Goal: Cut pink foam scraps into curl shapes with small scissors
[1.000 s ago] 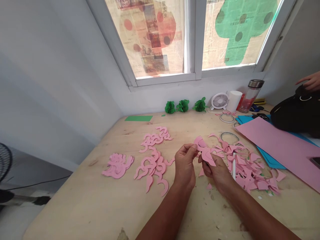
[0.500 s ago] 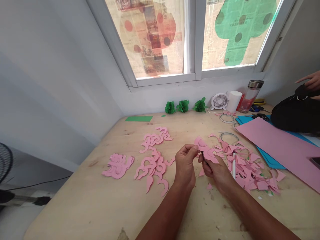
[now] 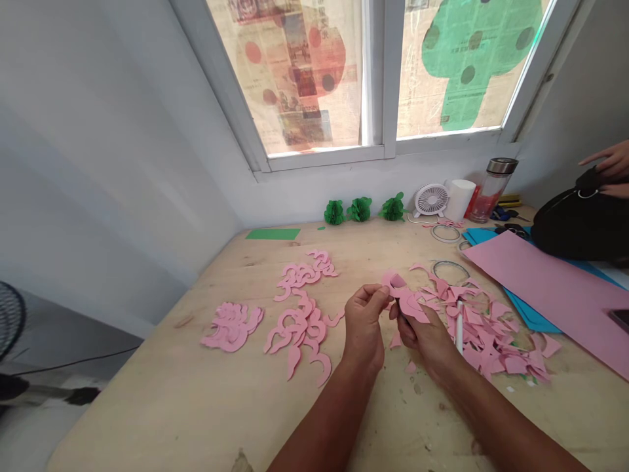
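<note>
My left hand [image 3: 366, 314] pinches the left edge of a pink paper piece [image 3: 413, 304]. My right hand [image 3: 420, 334] is closed around dark-handled scissors [image 3: 401, 317], whose blades are mostly hidden behind the paper. Left of my hands lie curved pink cutouts [image 3: 309, 321], and beyond them a second group [image 3: 301, 272]. Farther left sits a neat stack of pink cutouts [image 3: 232, 326]. Pink scraps [image 3: 496, 341] are heaped right of my right hand, with a white pen [image 3: 459, 326] among them.
Green paper shapes [image 3: 360, 209], a small white fan [image 3: 431, 199] and a bottle [image 3: 493, 190] stand along the wall. A pink sheet [image 3: 545, 282] lies over blue sheets [image 3: 533, 318] at right. Another person's hand [image 3: 612, 160] touches a black bag [image 3: 580, 223].
The pink paper between my hands has shifted slightly, and its upper flap is bent more. The other person's hand and the black bag have moved a little.
</note>
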